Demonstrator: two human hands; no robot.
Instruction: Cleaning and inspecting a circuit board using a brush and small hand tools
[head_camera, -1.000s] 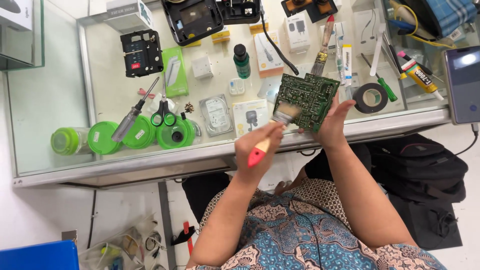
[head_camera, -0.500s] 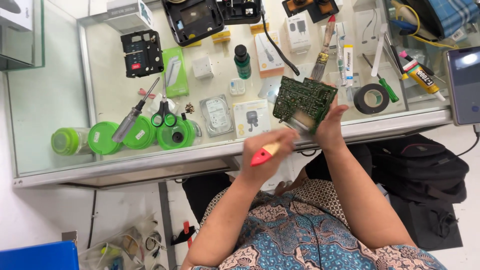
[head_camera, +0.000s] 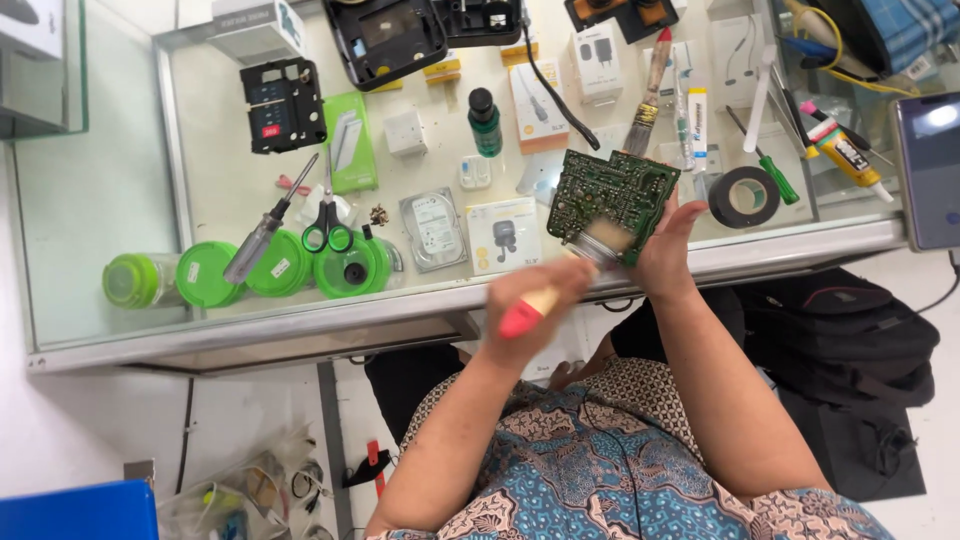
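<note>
My left hand (head_camera: 548, 298) grips a paintbrush (head_camera: 575, 268) with a red-tipped wooden handle. Its bristles rest on the lower edge of a green circuit board (head_camera: 612, 188), and the brush is blurred by motion. My right hand (head_camera: 668, 252) holds the board by its lower right corner, tilted up above the front edge of the glass counter (head_camera: 300, 325). Both forearms reach up from my patterned blue shirt.
On the counter lie a second brush (head_camera: 648, 90), a black tape roll (head_camera: 745, 195), a green-handled screwdriver (head_camera: 768, 155), a hard drive (head_camera: 432, 228), scissors (head_camera: 327, 225), a grey screwdriver (head_camera: 262, 238) and green-lidded jars (head_camera: 205, 275). A black backpack (head_camera: 850, 330) sits on the floor at right.
My left hand and the brush have shifted right along the board's lower edge, with the bristles sweeping over it. The board has stayed in my right hand, almost still.
</note>
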